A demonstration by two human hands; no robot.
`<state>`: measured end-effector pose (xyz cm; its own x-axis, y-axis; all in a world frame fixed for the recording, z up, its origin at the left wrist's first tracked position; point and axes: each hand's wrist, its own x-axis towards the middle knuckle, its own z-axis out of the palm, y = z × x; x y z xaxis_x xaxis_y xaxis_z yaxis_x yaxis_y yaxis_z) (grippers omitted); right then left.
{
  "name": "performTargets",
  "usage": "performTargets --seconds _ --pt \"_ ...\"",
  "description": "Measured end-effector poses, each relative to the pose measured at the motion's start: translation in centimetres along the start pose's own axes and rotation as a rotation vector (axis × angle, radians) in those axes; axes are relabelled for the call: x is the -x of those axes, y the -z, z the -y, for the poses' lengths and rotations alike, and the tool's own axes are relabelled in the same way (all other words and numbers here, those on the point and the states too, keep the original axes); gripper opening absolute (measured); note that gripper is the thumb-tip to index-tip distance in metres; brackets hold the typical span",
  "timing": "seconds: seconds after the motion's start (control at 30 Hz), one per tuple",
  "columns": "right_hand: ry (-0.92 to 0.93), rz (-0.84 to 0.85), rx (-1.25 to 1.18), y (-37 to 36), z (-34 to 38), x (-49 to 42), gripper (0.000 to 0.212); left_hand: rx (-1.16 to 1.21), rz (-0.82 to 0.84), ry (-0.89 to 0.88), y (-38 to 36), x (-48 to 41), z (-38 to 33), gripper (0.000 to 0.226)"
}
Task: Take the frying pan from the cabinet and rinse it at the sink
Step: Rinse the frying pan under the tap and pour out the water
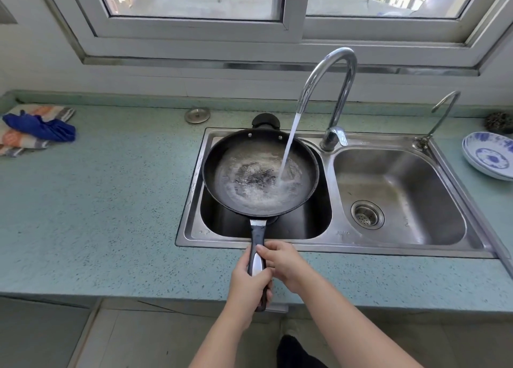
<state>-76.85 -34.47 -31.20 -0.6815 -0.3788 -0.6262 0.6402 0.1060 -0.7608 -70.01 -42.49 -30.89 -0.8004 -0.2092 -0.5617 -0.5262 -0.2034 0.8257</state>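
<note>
Frying pan: held level over the left sink basin, beyond the fingers, so the faucet stream struck its floor. Left hand wrapped closed around the handle; right hand pinched it just ahead, steadying the load.

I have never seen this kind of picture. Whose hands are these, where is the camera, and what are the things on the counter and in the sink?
There is no machine here. A person wears a wide-angle camera on the head, so you look down at their own two bare hands. The left hand grips the handle of a black frying pan; the right hand holds the same handle beside it. The pan is held over the left basin of a steel double sink, and water runs into it from the tall faucet. On the green counter lie a blue cloth on a striped towel at the left, a round metal cap behind the sink, and blue-and-white plates at the right.
</note>
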Motion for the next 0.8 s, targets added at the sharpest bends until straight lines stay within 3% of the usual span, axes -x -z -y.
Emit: performTargets --seconds 0.23,0.5,0.8 --pt "-0.006 0.045 -0.041 0.3 0.0 -0.1 0.013 -0.147 -0.051 -0.051 -0.1 -0.2 0.0 0.058" --pt "-0.055 0.099 -0.075 -0.3 -1.8 -0.5 0.019 -0.440 -0.140 -0.107 0.0 0.6 1.2 0.066" --pt "-0.064 0.064 -0.065 0.0 -2.5 0.5 0.014 -0.276 -0.084 -0.020 -0.3 1.9 1.3 0.067"
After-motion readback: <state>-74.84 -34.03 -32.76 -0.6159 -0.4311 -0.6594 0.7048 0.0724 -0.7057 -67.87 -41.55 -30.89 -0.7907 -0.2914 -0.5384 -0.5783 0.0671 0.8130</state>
